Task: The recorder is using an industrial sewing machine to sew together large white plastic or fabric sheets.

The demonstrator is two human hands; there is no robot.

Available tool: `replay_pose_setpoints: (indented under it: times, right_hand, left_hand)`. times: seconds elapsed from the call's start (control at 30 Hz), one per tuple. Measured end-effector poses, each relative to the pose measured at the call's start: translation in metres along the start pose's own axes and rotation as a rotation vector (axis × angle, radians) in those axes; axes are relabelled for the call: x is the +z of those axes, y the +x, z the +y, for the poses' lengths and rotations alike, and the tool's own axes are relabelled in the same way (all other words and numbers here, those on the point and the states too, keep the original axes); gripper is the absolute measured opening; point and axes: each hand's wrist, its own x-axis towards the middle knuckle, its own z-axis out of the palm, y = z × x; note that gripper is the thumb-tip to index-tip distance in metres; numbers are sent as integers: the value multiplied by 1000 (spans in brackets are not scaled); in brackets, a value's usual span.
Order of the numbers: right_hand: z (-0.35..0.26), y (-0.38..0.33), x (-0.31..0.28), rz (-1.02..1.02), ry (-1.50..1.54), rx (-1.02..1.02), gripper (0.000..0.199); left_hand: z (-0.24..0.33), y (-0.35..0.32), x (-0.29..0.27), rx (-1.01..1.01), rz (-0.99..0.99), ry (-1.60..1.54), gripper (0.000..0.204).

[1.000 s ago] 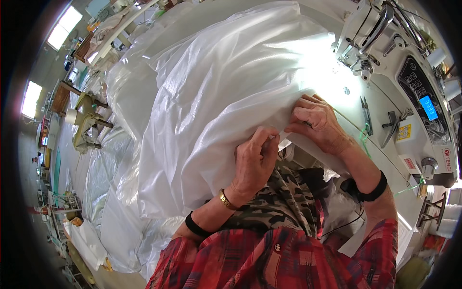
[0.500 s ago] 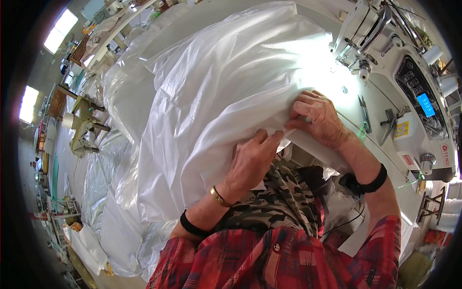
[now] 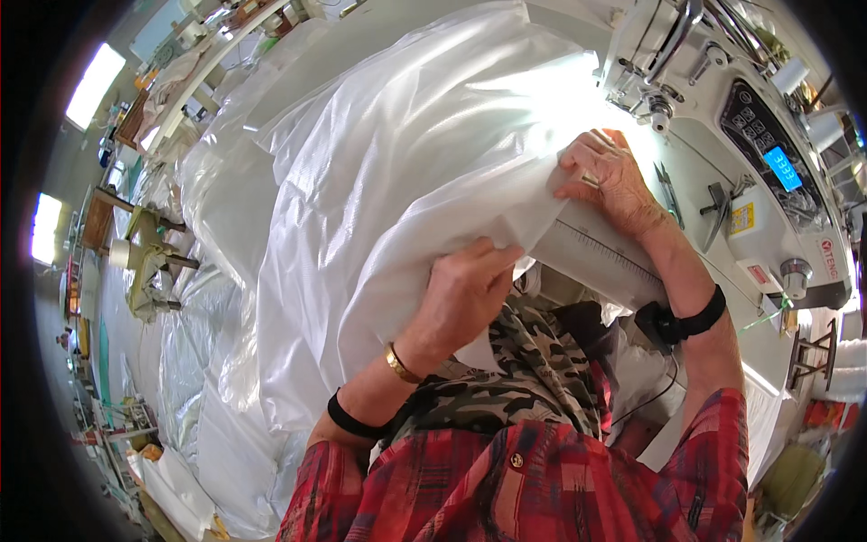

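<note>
We see L hand (image 3: 463, 294) pinching white sheet (image 3: 348, 244), R hand (image 3: 614, 185) prob. too; its slack cd drag edge askew.

Two bright windows (image 3: 95, 86) broke the grey wall (image 3: 74, 155) at far left, while a cloth-covered stool (image 3: 144, 262) and a long white table (image 3: 214, 76) stood farther in.

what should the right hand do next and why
Probably ease the edge of the white sheet a little toward the sewing machine, with the left hand steadying it: both hands seem to pinch the sheet, and the right hand is close to the lit patch beside the machine's head.
</note>
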Motion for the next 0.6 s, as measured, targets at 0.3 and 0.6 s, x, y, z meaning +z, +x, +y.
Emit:
replay_pose_setpoints:
  times: [0.3,0.6]
  right_hand:
    - [-17,-25,8,72,-158,292,62]
    - [-23,-27,6,-17,-226,338,59]
  left_hand:
    - [6,0,11,221,-192,266,26]
    - [0,7,14,301,-233,319,22]
